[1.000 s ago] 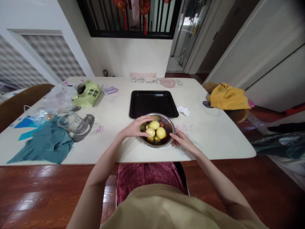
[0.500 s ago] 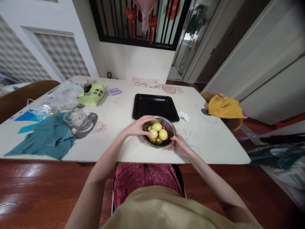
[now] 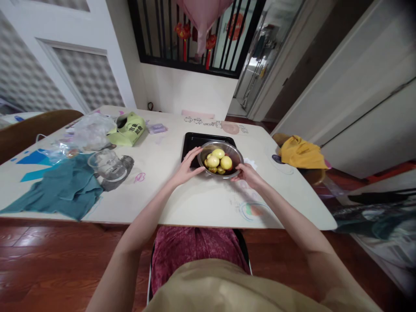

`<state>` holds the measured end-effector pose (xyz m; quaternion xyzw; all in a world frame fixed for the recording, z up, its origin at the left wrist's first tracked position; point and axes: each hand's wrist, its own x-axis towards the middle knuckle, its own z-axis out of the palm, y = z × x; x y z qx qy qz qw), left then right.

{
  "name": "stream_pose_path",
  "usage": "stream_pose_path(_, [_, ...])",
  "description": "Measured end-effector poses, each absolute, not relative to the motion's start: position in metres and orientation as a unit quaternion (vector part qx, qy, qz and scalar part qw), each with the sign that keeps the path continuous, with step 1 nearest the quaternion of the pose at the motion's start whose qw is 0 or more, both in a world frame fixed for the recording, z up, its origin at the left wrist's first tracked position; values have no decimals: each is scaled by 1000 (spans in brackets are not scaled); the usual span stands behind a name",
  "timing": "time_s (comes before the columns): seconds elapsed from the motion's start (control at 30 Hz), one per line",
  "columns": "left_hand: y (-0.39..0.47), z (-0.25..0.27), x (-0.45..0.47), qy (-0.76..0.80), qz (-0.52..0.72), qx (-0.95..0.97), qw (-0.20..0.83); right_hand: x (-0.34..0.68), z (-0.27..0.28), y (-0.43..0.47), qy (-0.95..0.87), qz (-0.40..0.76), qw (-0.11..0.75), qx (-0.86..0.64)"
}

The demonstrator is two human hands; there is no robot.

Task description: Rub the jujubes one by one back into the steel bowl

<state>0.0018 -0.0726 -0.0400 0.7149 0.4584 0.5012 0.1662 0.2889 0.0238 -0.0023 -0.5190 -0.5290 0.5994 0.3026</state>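
Note:
A shiny metal bowl (image 3: 238, 151) with several round yellow fruits (image 3: 213, 161) in it is in front of me, overlapping the near part of a black baking tray (image 3: 191, 139). My left hand (image 3: 188, 168) lies against the bowl's left side, fingers stretched along the rim and thumb at the front wall. At the right, my right hand (image 3: 246, 174) grips the bowl's edge, its fingers partly hidden beneath. The bowl hides much of the tray, so I cannot tell whether it touches it.
On the white table (image 3: 201, 203), a clear plastic cup (image 3: 108, 164), teal cloth (image 3: 65, 186), light green bag (image 3: 130, 130) and plastic bag (image 3: 91, 130) lie left. A crumpled white tissue (image 3: 251, 163) is beside the tray. Yellow cloth (image 3: 300, 151) hangs on a chair at right.
The bowl has moved away from me, over the tray's near part. My left thumb has come off the fruit inside to the bowl's outside. My right hand has moved along with the bowl.

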Motion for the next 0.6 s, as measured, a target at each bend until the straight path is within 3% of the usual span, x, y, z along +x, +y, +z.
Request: stream_pose_path(0.6, [-59, -79, -5, 555, 343, 746, 130, 235, 7, 107, -624, 474, 304, -542])
